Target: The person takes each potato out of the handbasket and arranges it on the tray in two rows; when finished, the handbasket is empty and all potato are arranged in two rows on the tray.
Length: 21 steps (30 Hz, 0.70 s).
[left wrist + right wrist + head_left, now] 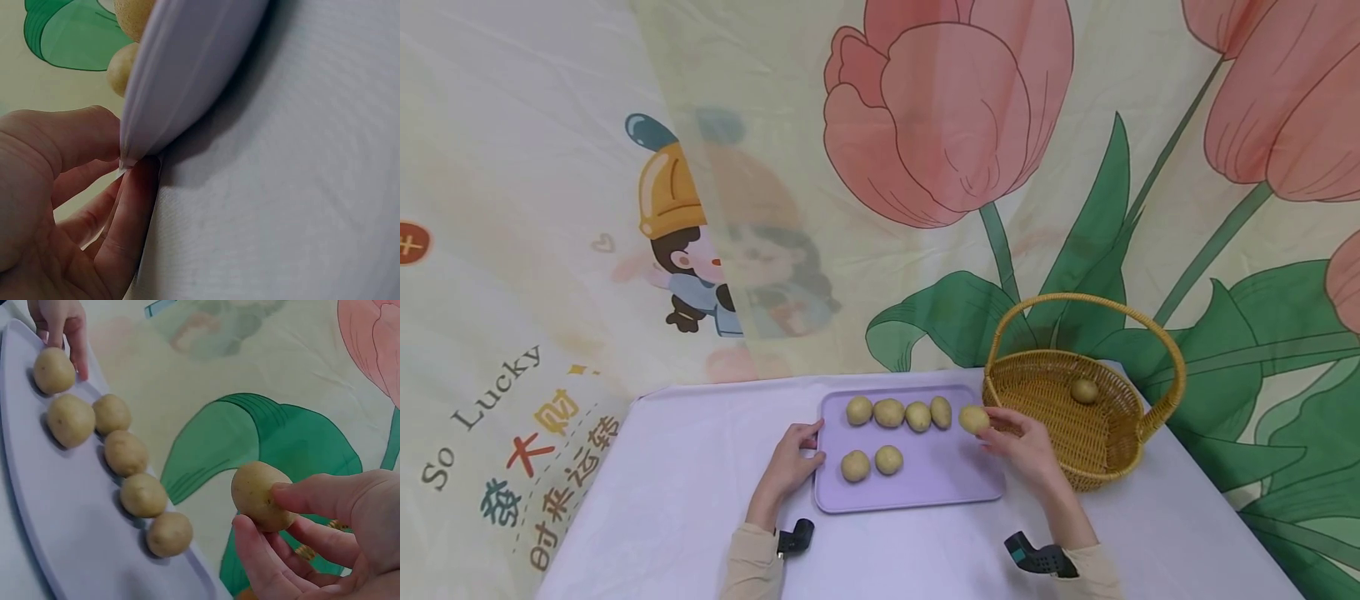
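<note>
My right hand (1026,450) pinches a potato (974,419) between thumb and fingertips, above the right end of the lilac tray (940,479). In the right wrist view this potato (259,495) is held off the tray. At the tray's left side, my left hand (793,463) grips the rim, and the left wrist view has the thumb on one side of the edge and fingers (128,231) at its underside. Several potatoes (889,413) form a row along the tray's far side. Two more, a left potato (855,466) and a right potato (889,459), lie nearer the front.
To the right of the tray stands a wicker basket (1037,396) with a tall arched handle, one potato (1084,391) inside. A white cloth (700,467) covers the table. Behind it hangs a printed curtain (790,192) with tulips.
</note>
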Each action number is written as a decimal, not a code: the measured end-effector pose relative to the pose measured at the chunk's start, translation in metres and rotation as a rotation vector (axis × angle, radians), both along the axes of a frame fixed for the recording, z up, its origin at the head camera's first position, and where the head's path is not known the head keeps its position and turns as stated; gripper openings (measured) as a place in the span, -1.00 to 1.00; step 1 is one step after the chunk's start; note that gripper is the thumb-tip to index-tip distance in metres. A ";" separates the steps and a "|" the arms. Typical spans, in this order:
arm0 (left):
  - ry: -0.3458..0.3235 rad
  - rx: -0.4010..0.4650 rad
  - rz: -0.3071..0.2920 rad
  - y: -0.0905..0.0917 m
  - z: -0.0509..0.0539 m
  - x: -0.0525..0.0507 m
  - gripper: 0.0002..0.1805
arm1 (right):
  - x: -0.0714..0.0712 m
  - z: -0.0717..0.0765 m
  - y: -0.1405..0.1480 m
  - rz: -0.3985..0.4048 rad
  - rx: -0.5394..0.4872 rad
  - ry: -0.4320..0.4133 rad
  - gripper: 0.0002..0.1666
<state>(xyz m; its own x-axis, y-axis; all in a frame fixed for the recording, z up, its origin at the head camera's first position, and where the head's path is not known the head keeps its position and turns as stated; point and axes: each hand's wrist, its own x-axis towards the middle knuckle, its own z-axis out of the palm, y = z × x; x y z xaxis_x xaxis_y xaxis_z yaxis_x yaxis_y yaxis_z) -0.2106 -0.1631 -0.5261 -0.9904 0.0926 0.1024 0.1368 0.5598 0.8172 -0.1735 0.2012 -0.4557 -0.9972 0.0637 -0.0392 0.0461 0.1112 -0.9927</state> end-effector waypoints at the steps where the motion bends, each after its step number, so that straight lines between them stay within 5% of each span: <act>1: -0.001 0.001 0.001 0.000 0.000 0.000 -0.37 | 0.000 -0.002 -0.003 0.002 -0.006 -0.003 -0.49; 21: 0.015 0.004 0.001 0.000 0.002 0.001 -0.38 | -0.004 -0.050 -0.057 0.004 -0.085 -0.018 -0.55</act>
